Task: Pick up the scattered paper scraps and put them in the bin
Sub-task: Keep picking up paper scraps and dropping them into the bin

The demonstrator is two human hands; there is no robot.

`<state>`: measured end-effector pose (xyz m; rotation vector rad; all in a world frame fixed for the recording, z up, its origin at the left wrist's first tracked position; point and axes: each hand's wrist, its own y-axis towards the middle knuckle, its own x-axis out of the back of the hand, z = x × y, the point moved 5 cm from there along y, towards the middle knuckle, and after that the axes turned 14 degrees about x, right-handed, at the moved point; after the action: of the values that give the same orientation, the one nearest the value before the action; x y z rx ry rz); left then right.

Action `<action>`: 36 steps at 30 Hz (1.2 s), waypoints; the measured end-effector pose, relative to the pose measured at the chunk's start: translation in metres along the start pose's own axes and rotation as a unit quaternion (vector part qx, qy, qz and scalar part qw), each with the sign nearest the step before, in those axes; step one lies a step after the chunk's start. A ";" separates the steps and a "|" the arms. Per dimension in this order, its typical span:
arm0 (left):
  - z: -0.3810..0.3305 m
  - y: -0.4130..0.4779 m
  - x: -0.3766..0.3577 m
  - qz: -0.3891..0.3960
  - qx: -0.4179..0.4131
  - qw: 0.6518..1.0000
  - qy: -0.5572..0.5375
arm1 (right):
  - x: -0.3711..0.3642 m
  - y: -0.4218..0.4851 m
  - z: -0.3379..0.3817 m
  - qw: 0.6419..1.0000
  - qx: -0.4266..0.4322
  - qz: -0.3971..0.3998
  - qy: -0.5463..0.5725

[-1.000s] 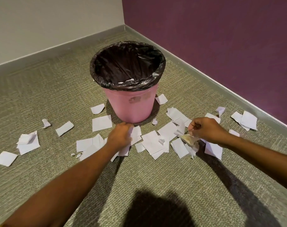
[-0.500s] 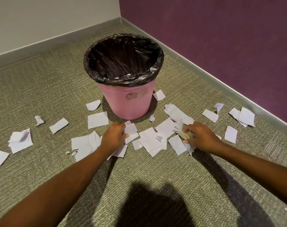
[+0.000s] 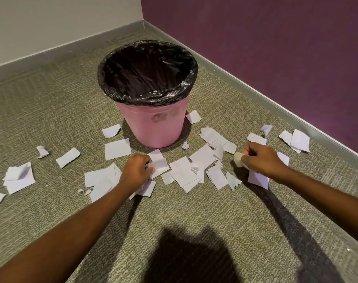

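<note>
A pink bin (image 3: 153,127) with a black liner stands on the carpet in the room's corner. Several white paper scraps (image 3: 186,172) lie scattered in front of it and to both sides. Just in front of the bin, my left hand (image 3: 136,170) pinches a white scrap (image 3: 158,165) at carpet level. To the right, my right hand (image 3: 261,159) grips a crumpled wad of paper (image 3: 238,159), with more scraps under and beside it.
A purple wall (image 3: 276,48) with a grey skirting runs along the right, and a pale wall (image 3: 51,23) along the back. More scraps (image 3: 18,177) lie far left and by the right skirting (image 3: 298,139). My shadow falls on the near carpet.
My right hand has moved right and up a little with the crumpled wad. My left hand has closed its fingers on a scrap in front of the bin.
</note>
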<state>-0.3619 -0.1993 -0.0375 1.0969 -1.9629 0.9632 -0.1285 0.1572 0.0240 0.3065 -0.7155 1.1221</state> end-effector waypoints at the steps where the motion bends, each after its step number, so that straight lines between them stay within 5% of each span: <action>1: 0.000 -0.002 0.000 0.001 -0.001 1.000 0.000 | -0.003 -0.003 -0.001 1.000 -0.014 0.016 0.023; 6: -0.003 -0.008 0.003 0.010 -0.005 1.000 -0.006 | -0.033 -0.018 0.001 0.991 -0.033 0.119 0.044; 10: -0.008 -0.014 0.007 0.019 -0.006 1.000 -0.011 | -0.054 -0.021 -0.001 0.973 0.023 0.204 -0.105; 16: -0.007 -0.015 0.018 0.007 0.033 0.999 -0.036 | -0.068 -0.027 -0.008 0.955 0.070 0.190 -0.218; 22: -0.027 -0.018 0.028 -0.002 0.023 0.999 -0.048 | -0.053 -0.025 -0.015 0.979 0.045 0.135 -0.143; 30: -0.059 -0.037 -0.010 0.131 -0.037 0.990 -0.029 | -0.055 -0.026 -0.013 0.993 -0.050 0.099 0.038; 36: -0.057 -0.044 -0.029 0.106 -0.019 0.994 0.002 | -0.081 -0.023 0.012 0.984 -0.085 0.112 0.111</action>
<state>-0.2990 -0.1564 -0.0219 0.8762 -2.1164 1.0338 -0.1324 0.0834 -0.0179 -0.0454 -0.6532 1.2759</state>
